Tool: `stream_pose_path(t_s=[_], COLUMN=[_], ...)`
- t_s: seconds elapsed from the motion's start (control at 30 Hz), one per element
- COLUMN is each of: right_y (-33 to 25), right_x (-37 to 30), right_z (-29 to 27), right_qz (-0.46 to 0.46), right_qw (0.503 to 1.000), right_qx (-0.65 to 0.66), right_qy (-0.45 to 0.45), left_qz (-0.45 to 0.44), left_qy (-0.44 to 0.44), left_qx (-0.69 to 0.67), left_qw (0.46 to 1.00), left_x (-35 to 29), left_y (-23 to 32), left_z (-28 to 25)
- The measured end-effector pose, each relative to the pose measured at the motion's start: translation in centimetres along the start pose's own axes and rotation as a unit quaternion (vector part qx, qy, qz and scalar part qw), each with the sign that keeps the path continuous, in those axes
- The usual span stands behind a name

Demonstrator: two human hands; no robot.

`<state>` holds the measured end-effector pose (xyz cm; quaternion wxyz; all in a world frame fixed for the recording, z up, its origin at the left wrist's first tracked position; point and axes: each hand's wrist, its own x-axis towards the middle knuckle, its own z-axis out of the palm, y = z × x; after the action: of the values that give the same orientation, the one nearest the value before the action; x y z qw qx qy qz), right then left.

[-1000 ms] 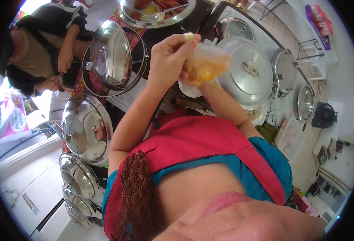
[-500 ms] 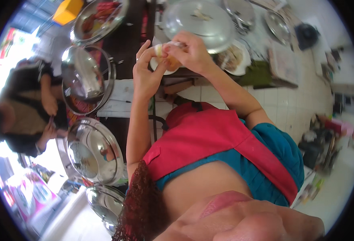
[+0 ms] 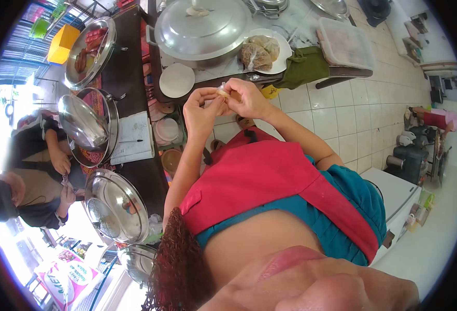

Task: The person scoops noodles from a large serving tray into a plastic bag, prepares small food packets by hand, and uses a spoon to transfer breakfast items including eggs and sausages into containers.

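Observation:
My left hand (image 3: 199,115) and my right hand (image 3: 250,99) meet in front of my red apron, fingertips pinched together. Between them shows the whitish, bunched top of a small plastic bag (image 3: 222,88); the rest of it is mostly hidden behind my fingers. Both hands are above the tiled floor, just short of the table edge. Beyond my left hand a round white plate (image 3: 176,80) lies on the table. Past my right hand, a white dish (image 3: 284,54) carries bags of brownish food (image 3: 257,56).
A large lidded metal pot (image 3: 202,31) stands beyond my hands. A green cloth (image 3: 305,67) hangs over the table edge beside a translucent plastic box (image 3: 346,44). Leftward are an open notebook (image 3: 135,140), metal serving dishes (image 3: 115,207) and a person (image 3: 37,171) holding something small.
My view has shifted, bringing more floor and the white plate into sight. My fingers have drawn closer together on the bag's top. Orange contents seen below my hands before are now mostly hidden.

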<state>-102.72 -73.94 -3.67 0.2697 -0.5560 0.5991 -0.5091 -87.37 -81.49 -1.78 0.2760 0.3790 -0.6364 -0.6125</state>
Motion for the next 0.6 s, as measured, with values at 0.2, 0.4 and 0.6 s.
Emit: stream_pose_path(t_s=[0.2,0.4,0.6], right_y=[5.6,13.1,21.6], right_x=[-3.1,-2.6,2.4], right_z=[-4.1,-12.3,-23.1], right_qz=[0.047,0.087,0.248], right_qw=[0.991,0.987,0.947], right_qx=[0.095,0.002,-0.007], right_qy=[0.077,0.137,0.205], left_qz=[0.154,0.180,0.152], left_qy=[-0.018,-0.029,-0.048], left_qx=[0.225,0.172,0.200], left_qw=[0.962,0.968,0.967], left_x=[3.7,7.6,8.7], left_y=[1.4,2.5,1.5], left_z=[7.8,14.6,13.8])
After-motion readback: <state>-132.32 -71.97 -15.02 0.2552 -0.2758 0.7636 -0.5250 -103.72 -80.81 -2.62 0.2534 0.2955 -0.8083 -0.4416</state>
